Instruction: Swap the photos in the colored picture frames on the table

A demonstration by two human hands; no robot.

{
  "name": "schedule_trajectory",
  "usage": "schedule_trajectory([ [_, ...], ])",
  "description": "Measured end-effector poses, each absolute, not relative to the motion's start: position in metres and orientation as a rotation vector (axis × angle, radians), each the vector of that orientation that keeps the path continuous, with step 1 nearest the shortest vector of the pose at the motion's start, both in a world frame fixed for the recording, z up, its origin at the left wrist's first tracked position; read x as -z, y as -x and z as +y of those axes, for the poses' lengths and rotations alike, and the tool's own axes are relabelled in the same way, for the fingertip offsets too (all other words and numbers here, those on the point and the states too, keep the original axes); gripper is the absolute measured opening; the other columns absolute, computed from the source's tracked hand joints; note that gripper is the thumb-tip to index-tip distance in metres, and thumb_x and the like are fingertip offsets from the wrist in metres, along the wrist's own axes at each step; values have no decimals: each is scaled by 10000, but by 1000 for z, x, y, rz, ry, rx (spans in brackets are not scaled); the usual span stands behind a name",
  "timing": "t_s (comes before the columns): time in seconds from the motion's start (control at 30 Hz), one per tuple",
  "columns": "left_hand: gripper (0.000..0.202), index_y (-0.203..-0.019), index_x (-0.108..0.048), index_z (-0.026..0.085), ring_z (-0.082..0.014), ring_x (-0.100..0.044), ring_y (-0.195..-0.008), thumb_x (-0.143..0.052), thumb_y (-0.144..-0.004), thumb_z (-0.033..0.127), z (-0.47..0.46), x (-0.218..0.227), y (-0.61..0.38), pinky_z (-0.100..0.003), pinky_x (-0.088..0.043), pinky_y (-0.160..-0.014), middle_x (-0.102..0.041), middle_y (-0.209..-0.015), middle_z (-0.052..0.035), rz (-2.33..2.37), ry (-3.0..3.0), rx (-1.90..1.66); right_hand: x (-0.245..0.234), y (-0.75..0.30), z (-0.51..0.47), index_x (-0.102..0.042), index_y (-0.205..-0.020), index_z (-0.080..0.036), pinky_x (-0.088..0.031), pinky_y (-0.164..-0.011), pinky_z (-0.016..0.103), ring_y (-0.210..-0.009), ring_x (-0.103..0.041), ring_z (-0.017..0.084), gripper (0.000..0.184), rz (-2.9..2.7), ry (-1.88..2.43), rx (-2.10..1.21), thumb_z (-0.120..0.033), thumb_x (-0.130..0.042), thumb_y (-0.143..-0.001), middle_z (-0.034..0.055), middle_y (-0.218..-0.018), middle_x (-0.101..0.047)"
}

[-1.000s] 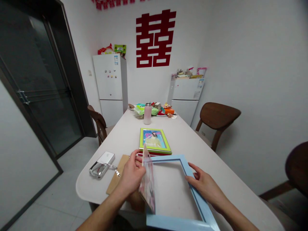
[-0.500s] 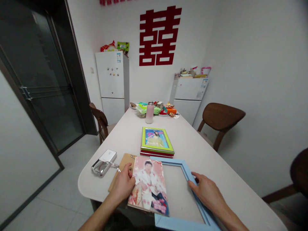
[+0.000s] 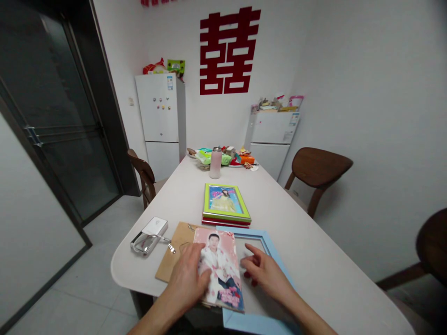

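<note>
A pink photo print (image 3: 223, 274) of a person in a light robe lies at the front of the table, overlapping a brown backing board (image 3: 181, 235) and the left side of a blue picture frame (image 3: 274, 251). My left hand (image 3: 188, 274) rests on the print's left part, thumb and fingers spread over it. Over the frame's opening, close to the print's right edge, is my right hand (image 3: 267, 274). Its index finger is stretched out, the others are curled, and nothing shows in it. My forearm covers part of the frame's right side.
Beyond the print lies a green picture frame (image 3: 226, 214) stacked on a red one (image 3: 226, 224). A white device with a strap (image 3: 150, 236) sits at the left edge. Farther back stand a pink bottle (image 3: 215, 165) and assorted packages (image 3: 206, 158). Wooden chairs (image 3: 317, 167) flank the table (image 3: 289, 218).
My right hand has left the blue frame's right side and moved left to the print's right edge. My left hand has shifted right, farther onto the print.
</note>
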State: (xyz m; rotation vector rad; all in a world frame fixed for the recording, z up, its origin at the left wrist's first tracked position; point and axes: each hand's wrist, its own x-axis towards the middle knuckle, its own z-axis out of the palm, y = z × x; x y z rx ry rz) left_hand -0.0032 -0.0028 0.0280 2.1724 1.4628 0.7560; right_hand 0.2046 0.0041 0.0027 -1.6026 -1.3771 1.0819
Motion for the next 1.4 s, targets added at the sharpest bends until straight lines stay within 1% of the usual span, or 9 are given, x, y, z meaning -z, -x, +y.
schedule_trajectory([
  [0.07, 596, -1183, -375, 152, -230, -326, -1151, -562, -622, 226, -16, -29, -7, -359, -265, -969, -395, -1244, -100, 1297, -2236, -656, -3, -190, 6, -253, -1245, -31, -320, -341, 192, -350, -429, 85, 679, -1240, 1477, -1328, -269, -477, -650, -64, -472, -480],
  [0.2, 736, -1245, -321, 124, -298, -173, -1230, -597, -569, 220, -30, -27, -21, -460, -174, -1000, -214, -1359, -127, 1160, -2316, -481, -26, -171, 6, -479, -1092, -104, -325, -371, 173, -376, -418, 59, 466, -1128, 1196, -1467, -262, -501, -655, -56, -493, -500],
  [0.37, 497, -1203, -397, 139, -204, -319, -1181, -351, -711, 82, -20, -42, -24, -381, -228, -1002, -411, -1261, -81, 1111, -2181, -1103, -58, -164, 0, -465, -1118, -162, -397, -453, 199, -548, -512, 93, 494, -1055, 1091, -1403, -386, -525, -682, 23, -754, -592],
  [0.57, 369, -1164, -419, 155, -201, -437, -1094, -368, -815, 263, -22, -61, -37, -334, -333, -943, -537, -1130, -60, 974, -1323, -1445, -36, -172, -6, -377, -1183, -170, -465, -666, 293, -797, -587, 177, 517, -832, 1226, -1454, -411, -457, -733, 98, -1003, -585],
  [0.77, 540, -1220, -317, 101, -204, -426, -1103, -464, -716, 229, -25, -40, -46, -324, -339, -936, -466, -1203, -112, 912, -1218, -1246, -35, -215, -7, -336, -1217, -139, -481, -560, 294, -703, -618, 205, 507, -886, 1212, -1300, -294, -394, -738, 102, -857, -650],
  [0.9, 546, -1186, -392, 121, -221, -346, -1163, -501, -653, 165, -26, -30, -38, -369, -252, -987, -406, -1259, -110, 1149, -1582, -913, -33, -250, -6, -325, -1233, -116, -470, -464, 288, -525, -614, 195, 552, -954, 1459, -1317, -221, -389, -695, 69, -678, -665],
  [1.07, 651, -1208, -375, 92, -257, -236, -1218, -578, -595, 178, -35, -23, -39, -397, -196, -1008, -286, -1325, -152, 1090, -2001, -497, -19, -252, 2, -318, -1242, -105, -460, -443, 279, -484, -601, 183, 564, -1048, 1545, -1214, -236, -361, -695, 50, -658, -665],
  [1.27, 699, -1200, -384, 109, -297, -187, -1227, -653, -574, 263, -33, -18, -45, -473, -156, -995, -260, -1329, -177, 1050, -2215, -301, -11, -244, 12, -497, -1109, -133, -466, -594, 283, -691, -612, 196, 455, -1392, 1735, -717, -237, -349, -692, 62, -794, -660],
  [1.4, 675, -1185, -402, 112, -300, -201, -1223, -648, -600, 343, -30, -17, -45, -508, -125, -986, -290, -1314, -179, 1018, -2310, -260, -5, -245, 11, -472, -1126, -93, -413, -781, 313, -875, -558, 210, 451, -1588, 1888, -328, -247, -358, -718, 112, -983, -602],
])
